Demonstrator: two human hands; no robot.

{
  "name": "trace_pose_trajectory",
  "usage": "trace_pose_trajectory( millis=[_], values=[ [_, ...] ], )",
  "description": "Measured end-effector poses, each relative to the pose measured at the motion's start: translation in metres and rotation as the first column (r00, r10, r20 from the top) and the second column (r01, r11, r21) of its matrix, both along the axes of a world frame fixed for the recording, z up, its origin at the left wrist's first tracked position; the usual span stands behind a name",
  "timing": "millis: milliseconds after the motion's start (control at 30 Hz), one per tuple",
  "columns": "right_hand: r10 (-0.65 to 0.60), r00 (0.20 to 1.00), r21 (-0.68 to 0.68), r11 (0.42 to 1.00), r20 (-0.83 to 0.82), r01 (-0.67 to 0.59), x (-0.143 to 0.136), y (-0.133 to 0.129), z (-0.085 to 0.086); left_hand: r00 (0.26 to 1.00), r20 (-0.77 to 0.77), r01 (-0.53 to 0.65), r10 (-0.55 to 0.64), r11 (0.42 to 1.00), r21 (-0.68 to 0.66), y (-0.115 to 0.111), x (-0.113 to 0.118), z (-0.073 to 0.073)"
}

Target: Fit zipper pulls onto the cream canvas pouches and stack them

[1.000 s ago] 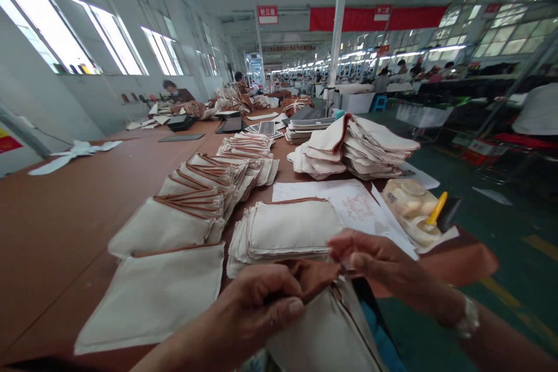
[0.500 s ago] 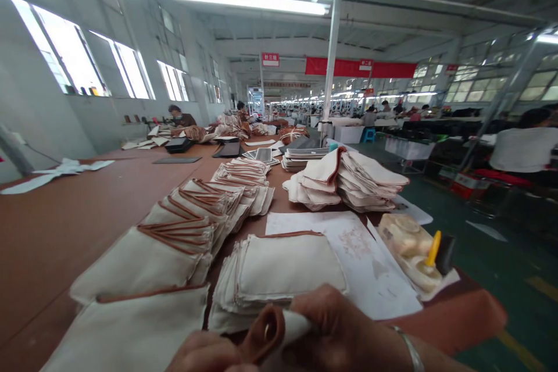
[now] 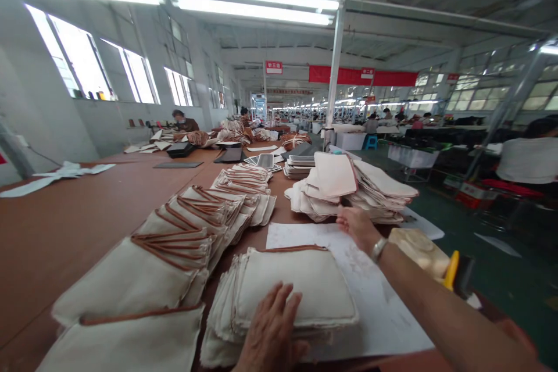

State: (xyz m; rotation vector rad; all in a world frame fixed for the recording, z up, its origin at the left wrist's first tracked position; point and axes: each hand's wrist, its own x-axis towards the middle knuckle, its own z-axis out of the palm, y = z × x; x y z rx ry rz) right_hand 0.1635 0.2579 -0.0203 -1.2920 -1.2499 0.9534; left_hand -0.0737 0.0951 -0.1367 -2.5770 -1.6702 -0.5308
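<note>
My left hand (image 3: 274, 325) lies with fingers spread on the front of a stack of cream fabric pouches (image 3: 296, 279) with a brown-trimmed top edge. Farther forward, my right hand (image 3: 355, 226) is closed at the lower corner of a cream fabric piece (image 3: 335, 173) with a brown edge. That piece rests atop a loose pile of similar pieces (image 3: 383, 186); the exact grip at the fingertips is small and partly hidden. To the left, a fanned row of brown-trimmed pouches (image 3: 174, 232) runs away from me.
White paper (image 3: 314, 235) lies under the stack on the brown table (image 3: 100, 215). A pale container (image 3: 418, 250) and a yellow-handled brush (image 3: 452, 270) are at the right edge. Grey-and-white panels (image 3: 300, 165) sit farther back. A metal post (image 3: 335, 70) rises behind; people work beyond.
My hands, earlier together on a curled brown-and-cream piece, have separated. The right reached forward to the pile, where the top piece now shows its cream face; the left opened onto the stack.
</note>
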Motion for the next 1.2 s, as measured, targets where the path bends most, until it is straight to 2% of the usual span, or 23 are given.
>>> trace_pose_trajectory(
  millis=[67,100,167,233,300,400,500,633,733,833,933,1000,1033,1133,1200],
  values=[
    [0.113,0.99,-0.085,0.991,0.082,-0.106,0.0,-0.025,-0.044,1.0,-0.018,0.001,-0.004,0.986,-0.169,0.015,0.008,-0.013],
    [0.156,0.98,-0.107,0.984,0.12,-0.144,0.002,-0.038,-0.063,1.0,-0.02,0.002,-0.007,0.977,-0.213,0.02,0.011,-0.014],
    [0.189,0.963,-0.106,0.979,0.191,-0.171,0.009,-0.062,-0.094,1.0,-0.016,0.006,-0.01,0.972,-0.235,0.027,0.016,-0.007],
    [0.169,0.956,-0.085,0.985,0.238,-0.152,0.017,-0.078,-0.113,1.0,-0.003,0.012,-0.013,0.975,-0.222,0.029,0.02,0.005],
    [0.144,0.955,-0.076,0.989,0.261,-0.129,0.025,-0.088,-0.122,1.0,0.019,0.023,-0.019,0.978,-0.207,0.028,0.021,0.015],
    [0.143,0.955,-0.082,0.989,0.261,-0.125,0.03,-0.094,-0.125,0.996,0.085,0.033,-0.019,0.984,-0.177,0.024,0.02,0.023],
    [0.111,0.964,-0.062,0.993,0.243,-0.099,0.031,-0.096,-0.117,0.979,0.198,-0.019,0.041,0.993,-0.113,0.025,0.015,0.031],
    [0.044,0.971,0.03,0.998,0.237,-0.052,0.029,-0.101,-0.094,0.909,0.385,-0.18,0.158,0.983,0.023,0.029,-0.001,0.055],
    [0.033,0.965,0.138,0.988,0.261,-0.072,0.02,-0.108,-0.067,0.87,0.475,-0.213,0.132,0.97,0.119,0.023,-0.012,0.073],
    [0.079,0.949,0.275,0.947,0.304,-0.166,0.007,-0.116,-0.038,0.858,0.511,-0.175,0.058,0.967,0.185,0.008,-0.016,0.079],
    [0.173,0.891,0.391,0.851,0.421,-0.35,-0.005,-0.118,-0.023,0.814,0.581,-0.18,0.021,0.959,0.218,-0.006,-0.019,0.074],
    [0.194,0.857,0.403,0.818,0.478,-0.41,-0.012,-0.116,-0.026,0.755,0.654,-0.228,0.047,0.954,0.194,-0.01,-0.022,0.069],
    [0.189,0.853,0.395,0.823,0.487,-0.408,-0.016,-0.114,-0.032,0.716,0.694,-0.253,0.07,0.953,0.165,-0.011,-0.024,0.067],
    [0.156,0.853,0.335,0.873,0.497,-0.355,-0.025,-0.111,-0.064,0.609,0.787,-0.281,0.101,0.955,0.094,-0.011,-0.027,0.07],
    [0.169,0.835,0.274,0.894,0.524,-0.354,-0.031,-0.11,-0.091,0.553,0.828,-0.278,0.093,0.958,0.077,-0.014,-0.03,0.08]
  ],
)
